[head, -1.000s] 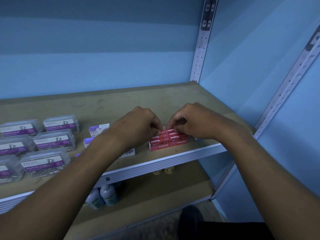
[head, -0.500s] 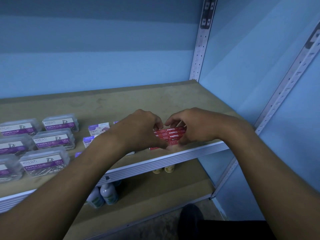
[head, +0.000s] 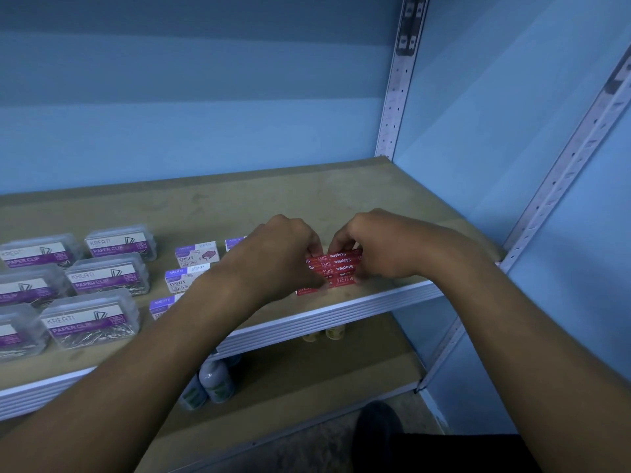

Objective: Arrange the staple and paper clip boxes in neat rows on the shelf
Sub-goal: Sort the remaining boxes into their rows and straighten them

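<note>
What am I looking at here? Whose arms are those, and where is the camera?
The camera sits on a person's head and looks down, so the arms are their own. The left hand and right hand pinch a bundle of red staple boxes near the front of a wooden shelf. Left of them lie white and purple staple boxes, then clear paper clip boxes in rows. Small bottles stand on the shelf below.
</note>
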Action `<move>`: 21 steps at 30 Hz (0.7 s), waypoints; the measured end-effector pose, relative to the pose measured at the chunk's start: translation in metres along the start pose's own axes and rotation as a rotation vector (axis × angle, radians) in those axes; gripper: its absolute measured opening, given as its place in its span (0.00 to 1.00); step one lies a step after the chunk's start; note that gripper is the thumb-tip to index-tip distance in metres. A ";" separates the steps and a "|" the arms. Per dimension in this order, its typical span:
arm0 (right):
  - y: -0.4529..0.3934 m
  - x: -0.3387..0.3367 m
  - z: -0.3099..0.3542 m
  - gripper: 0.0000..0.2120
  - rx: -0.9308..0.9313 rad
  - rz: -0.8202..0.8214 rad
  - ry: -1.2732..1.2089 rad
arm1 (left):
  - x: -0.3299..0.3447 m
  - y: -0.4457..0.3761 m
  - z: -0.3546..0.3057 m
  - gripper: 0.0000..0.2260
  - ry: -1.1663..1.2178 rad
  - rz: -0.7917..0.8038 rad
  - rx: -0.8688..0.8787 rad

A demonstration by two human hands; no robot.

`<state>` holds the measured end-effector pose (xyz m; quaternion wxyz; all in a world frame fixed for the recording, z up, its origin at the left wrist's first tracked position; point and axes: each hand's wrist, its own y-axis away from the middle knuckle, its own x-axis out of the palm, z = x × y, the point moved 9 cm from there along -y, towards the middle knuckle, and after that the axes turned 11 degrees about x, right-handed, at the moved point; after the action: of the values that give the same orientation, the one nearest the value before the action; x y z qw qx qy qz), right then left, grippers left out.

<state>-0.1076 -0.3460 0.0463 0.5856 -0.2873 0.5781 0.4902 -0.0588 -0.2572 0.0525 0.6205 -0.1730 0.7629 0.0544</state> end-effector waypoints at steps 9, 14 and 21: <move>0.000 0.002 0.000 0.22 0.003 0.021 0.002 | -0.001 0.000 -0.001 0.20 0.002 -0.013 0.009; -0.002 0.003 0.000 0.21 0.011 0.029 0.015 | 0.000 0.001 -0.001 0.20 0.008 -0.017 0.019; 0.004 -0.007 0.001 0.29 0.015 0.004 -0.049 | -0.024 0.013 0.001 0.24 0.016 -0.110 0.072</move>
<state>-0.1094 -0.3454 0.0537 0.6008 -0.2699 0.5678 0.4938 -0.0581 -0.2398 0.0732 0.6222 -0.1926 0.7587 -0.0089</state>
